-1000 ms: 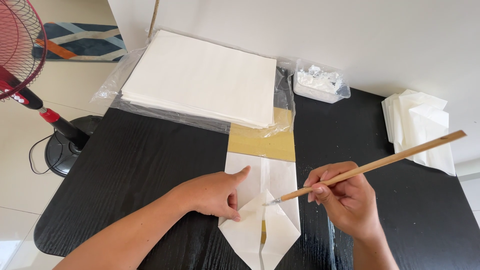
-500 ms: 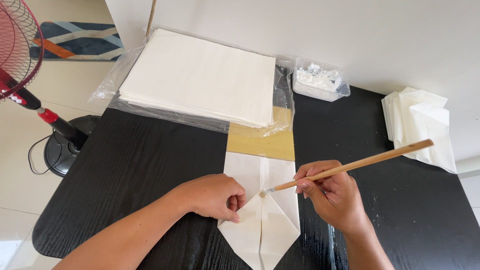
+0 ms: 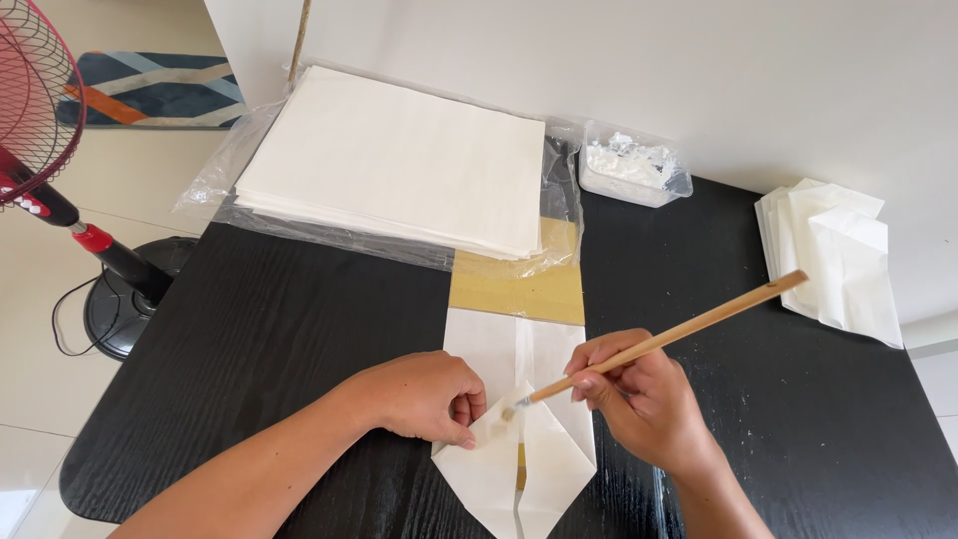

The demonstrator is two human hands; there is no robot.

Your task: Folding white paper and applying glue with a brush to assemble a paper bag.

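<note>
The fingers [image 3: 461, 407] of the left hand [image 3: 414, 396] are curling loosely and pressing down on the folded paper [image 3: 519, 419], gripping nothing; they seem to be pinning the left flap flat so it is not shifting under the brush [image 3: 654, 341]. Far left, a red fan [image 3: 40, 130] is standing on the floor beside the black counter [image 3: 279, 339]. Behind the hand, a stack of white sheets [image 3: 399, 160] is lying in opened plastic wrap, with a tan board [image 3: 517, 289] poking out beneath it. The paper is lying at the counter's near middle, its point aimed at the person. The right hand [image 3: 644, 404] is closing its fingers round the brush like a pen, the tip touching the flap's edge, likely spreading paste. Further right, a clear tub [image 3: 634, 165] and finished white bags [image 3: 838, 260] are sitting within reach.
</note>
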